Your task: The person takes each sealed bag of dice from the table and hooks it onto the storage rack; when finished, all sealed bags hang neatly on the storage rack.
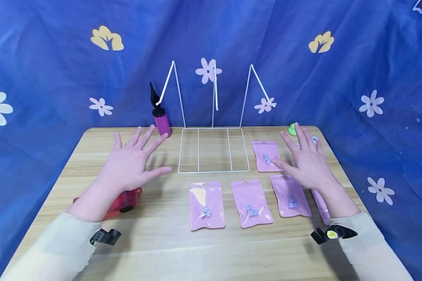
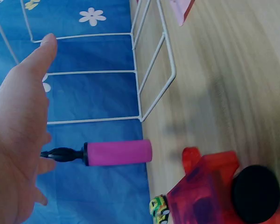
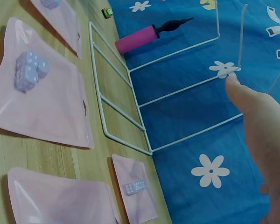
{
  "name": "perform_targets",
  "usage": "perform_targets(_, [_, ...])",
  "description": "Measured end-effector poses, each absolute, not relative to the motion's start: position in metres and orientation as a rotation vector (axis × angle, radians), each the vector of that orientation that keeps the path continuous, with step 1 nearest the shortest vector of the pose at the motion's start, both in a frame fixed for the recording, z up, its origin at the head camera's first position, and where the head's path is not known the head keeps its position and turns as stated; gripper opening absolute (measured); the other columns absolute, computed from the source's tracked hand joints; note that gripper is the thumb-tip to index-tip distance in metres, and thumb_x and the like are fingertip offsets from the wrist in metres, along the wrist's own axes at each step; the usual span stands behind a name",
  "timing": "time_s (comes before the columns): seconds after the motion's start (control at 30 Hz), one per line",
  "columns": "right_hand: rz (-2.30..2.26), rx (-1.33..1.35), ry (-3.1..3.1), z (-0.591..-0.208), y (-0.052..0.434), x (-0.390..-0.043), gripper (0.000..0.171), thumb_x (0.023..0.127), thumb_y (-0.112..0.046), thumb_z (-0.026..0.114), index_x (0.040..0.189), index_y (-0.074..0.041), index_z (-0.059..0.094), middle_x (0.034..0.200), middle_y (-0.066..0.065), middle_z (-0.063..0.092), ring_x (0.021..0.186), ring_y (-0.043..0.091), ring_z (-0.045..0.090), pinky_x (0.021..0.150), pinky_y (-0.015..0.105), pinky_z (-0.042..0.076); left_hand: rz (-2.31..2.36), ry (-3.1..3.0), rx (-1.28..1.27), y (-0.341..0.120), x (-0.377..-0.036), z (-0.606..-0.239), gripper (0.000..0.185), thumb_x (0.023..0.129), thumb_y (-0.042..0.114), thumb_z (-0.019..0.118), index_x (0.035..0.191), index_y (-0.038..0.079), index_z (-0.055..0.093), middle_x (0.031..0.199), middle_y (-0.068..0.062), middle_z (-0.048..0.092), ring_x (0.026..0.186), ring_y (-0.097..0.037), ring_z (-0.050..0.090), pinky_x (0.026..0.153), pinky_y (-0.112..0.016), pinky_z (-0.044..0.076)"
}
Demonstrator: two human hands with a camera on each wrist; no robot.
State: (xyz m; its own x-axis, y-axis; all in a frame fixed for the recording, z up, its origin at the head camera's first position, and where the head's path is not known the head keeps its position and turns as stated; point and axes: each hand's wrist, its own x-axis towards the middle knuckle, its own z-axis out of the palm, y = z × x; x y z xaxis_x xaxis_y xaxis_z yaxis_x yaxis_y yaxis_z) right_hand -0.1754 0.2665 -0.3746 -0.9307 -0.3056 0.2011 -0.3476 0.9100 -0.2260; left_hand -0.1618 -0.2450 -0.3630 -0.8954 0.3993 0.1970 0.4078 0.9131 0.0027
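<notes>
I have both hands spread flat and holding nothing, left hand [image 1: 131,162] beside the wire rack [image 1: 213,150], right hand [image 1: 307,160] hovering over the pink pouches [image 1: 266,156], so I judge picking one up comes next.

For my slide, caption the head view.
Open left hand and right hand hover beside white wire rack, above pink pouches.

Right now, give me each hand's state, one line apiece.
Left hand: open, fingers spread, holding nothing, above the table.
Right hand: open, fingers spread, holding nothing, over the pink pouches.
</notes>
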Motion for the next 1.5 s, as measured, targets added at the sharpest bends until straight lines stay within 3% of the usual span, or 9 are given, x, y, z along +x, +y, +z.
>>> perform_targets(0.2, [0.735,0.5,-2.831,-0.377,0.27,-0.179,0.089,0.097,-0.053,0.073,0.166,-0.013,0.034,0.176,0.012,0.014,0.156,0.049,0.021,0.116,0.08,0.02,-0.152,-2.851,-0.693,-0.234,-0.167,-0.37,0.095,0.09,0.078,0.064,0.167,0.029,0.036,0.161,-0.015,0.047,0.143,-0.042,0.049,0.115,-0.084,0.012])
perform_targets(0.4, [1.042,0.469,-2.743,-0.382,0.276,-0.186,0.076,0.096,-0.033,0.08,0.16,-0.01,0.046,0.169,0.016,0.031,0.154,0.043,0.028,0.117,0.074,0.029,-0.273,-2.865,-0.78,-0.222,-0.174,-0.383,0.082,0.094,0.067,0.069,0.16,0.021,0.049,0.162,-0.014,0.048,0.144,-0.038,0.05,0.117,-0.074,0.029])
perform_targets(0.6, [1.215,0.455,-2.662,-0.389,0.279,-0.191,0.063,0.097,-0.022,0.08,0.152,-0.004,0.055,0.157,0.018,0.047,0.139,0.045,0.049,0.112,0.067,0.042,-0.421,-2.828,-0.805,-0.212,-0.177,-0.401,0.069,0.095,0.05,0.078,0.152,0.016,0.06,0.16,-0.015,0.05,0.139,-0.042,0.054,0.114,-0.061,0.043])
perform_targets(0.8, [1.347,0.405,-2.623,-0.394,0.281,-0.194,0.056,0.098,-0.014,0.078,0.149,-0.002,0.058,0.15,0.02,0.055,0.133,0.047,0.056,0.108,0.066,0.047,-0.496,-2.771,-0.827,-0.205,-0.174,-0.415,0.058,0.096,0.041,0.079,0.142,0.009,0.068,0.155,-0.017,0.055,0.136,-0.04,0.058,0.11,-0.057,0.048])
perform_targets(1.13, [1.431,0.249,-2.676,-0.408,0.287,-0.202,0.055,0.1,-0.02,0.077,0.149,-0.002,0.058,0.15,0.019,0.057,0.132,0.04,0.06,0.108,0.059,0.05,-0.569,-2.801,-0.703,-0.196,-0.17,-0.445,0.049,0.098,0.036,0.077,0.135,0.004,0.072,0.147,-0.019,0.062,0.129,-0.045,0.062,0.101,-0.061,0.054])
perform_targets(1.33, [1.428,0.208,-2.708,-0.415,0.29,-0.205,0.056,0.101,-0.026,0.076,0.149,-0.003,0.059,0.149,0.017,0.06,0.13,0.038,0.063,0.107,0.053,0.051,-0.609,-2.817,-0.693,-0.194,-0.171,-0.46,0.047,0.099,0.029,0.078,0.133,-0.002,0.071,0.142,-0.022,0.064,0.127,-0.044,0.064,0.105,-0.058,0.052])
perform_targets(1.5, [1.444,0.185,-2.74,-0.424,0.291,-0.208,0.058,0.102,-0.029,0.075,0.15,-0.001,0.057,0.148,0.019,0.06,0.129,0.037,0.064,0.102,0.036,0.056,-0.616,-2.81,-0.698,-0.193,-0.172,-0.466,0.045,0.099,0.027,0.078,0.131,-0.004,0.072,0.138,-0.023,0.066,0.124,-0.044,0.066,0.106,-0.057,0.052])
